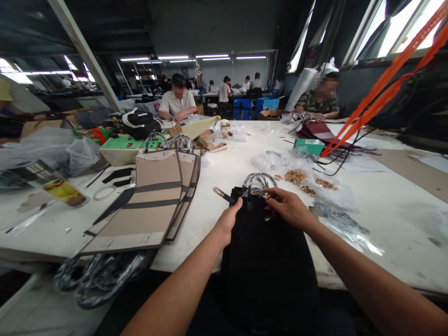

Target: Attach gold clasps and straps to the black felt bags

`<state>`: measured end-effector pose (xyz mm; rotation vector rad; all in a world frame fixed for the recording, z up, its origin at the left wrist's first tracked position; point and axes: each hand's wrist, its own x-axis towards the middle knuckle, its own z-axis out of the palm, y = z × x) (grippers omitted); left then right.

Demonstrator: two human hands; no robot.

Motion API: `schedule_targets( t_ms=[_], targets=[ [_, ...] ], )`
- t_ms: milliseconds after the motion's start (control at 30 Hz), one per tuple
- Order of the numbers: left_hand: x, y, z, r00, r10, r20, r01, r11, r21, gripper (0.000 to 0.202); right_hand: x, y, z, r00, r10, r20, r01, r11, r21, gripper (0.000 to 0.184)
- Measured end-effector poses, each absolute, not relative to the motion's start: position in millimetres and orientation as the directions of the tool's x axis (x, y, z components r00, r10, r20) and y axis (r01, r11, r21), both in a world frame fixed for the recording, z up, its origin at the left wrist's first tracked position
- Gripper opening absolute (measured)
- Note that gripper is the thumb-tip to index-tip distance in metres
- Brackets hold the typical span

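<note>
A black bag panel (269,261) lies over the table's front edge and hangs toward my lap. My left hand (228,220) is closed on its upper left edge, thumb on top and the other fingers hidden beneath. Beside that thumb a short black strap with a gold metal end (221,193) sticks out to the left. Plastic-wrapped handles (259,179) arch up from the panel's far end. My right hand (285,206) pinches a small gold metal piece (267,195) near the handle base; its exact kind is too small to tell.
Stacked beige-lined bag panels (154,193) lie to the left, by a glass tumbler (65,186) and a green machine (121,147). Gold hardware (295,177) is heaped at right, near clear plastic (345,226). Orange cords (378,93) hang at right. Co-workers (178,100) sit across the table.
</note>
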<state>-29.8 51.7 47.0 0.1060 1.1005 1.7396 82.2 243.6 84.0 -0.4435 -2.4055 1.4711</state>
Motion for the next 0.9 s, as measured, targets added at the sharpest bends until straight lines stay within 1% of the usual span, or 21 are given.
schedule_targets(
  t_ms=[67,100,167,233,367,467,533,767,900],
  targets=[
    [-32.4,51.6,43.8,-0.306,0.838,-0.451,-0.822,0.006,0.569,0.066,89.0,250.0,82.5,-0.947,0.318,0.052,0.14,0.553,-0.821,0.043],
    [-33.5,52.2,41.7,-0.256,0.853,-0.455,-0.848,0.027,0.529,0.067,92.6,252.7,82.1,-0.96,0.28,0.028,0.147,0.585,-0.798,0.042],
    [-35.2,54.0,36.5,-0.219,0.869,-0.444,-0.873,0.029,0.487,0.068,99.4,257.8,81.2,-0.974,0.226,-0.014,0.151,0.601,-0.785,0.041],
    [-36.7,55.8,30.7,-0.215,0.873,-0.438,-0.881,0.02,0.472,0.068,104.7,262.9,79.8,-0.976,0.217,-0.035,0.158,0.582,-0.798,0.04],
    [-38.5,56.5,22.8,-0.215,0.885,-0.414,-0.883,0.005,0.469,0.068,108.6,271.5,76.1,-0.967,0.246,-0.062,0.191,0.544,-0.817,0.044],
    [-38.0,54.7,22.8,-0.218,0.893,-0.394,-0.883,-0.008,0.47,0.066,106.5,273.1,75.6,-0.968,0.244,-0.052,0.188,0.574,-0.797,0.03],
    [-36.9,53.4,24.4,-0.224,0.897,-0.381,-0.882,-0.021,0.47,0.064,104.0,272.3,76.8,-0.97,0.23,-0.073,0.198,0.586,-0.786,0.023],
    [-35.8,53.7,23.1,-0.187,0.921,-0.343,-0.905,-0.026,0.425,0.065,94.1,274.6,75.2,-0.974,0.195,-0.119,0.216,0.614,-0.759,0.026],
    [-37.0,54.3,18.0,-0.182,0.932,-0.314,-0.912,-0.04,0.408,0.064,86.4,281.4,68.9,-0.969,0.191,-0.154,0.238,0.573,-0.784,0.029]
  ],
)
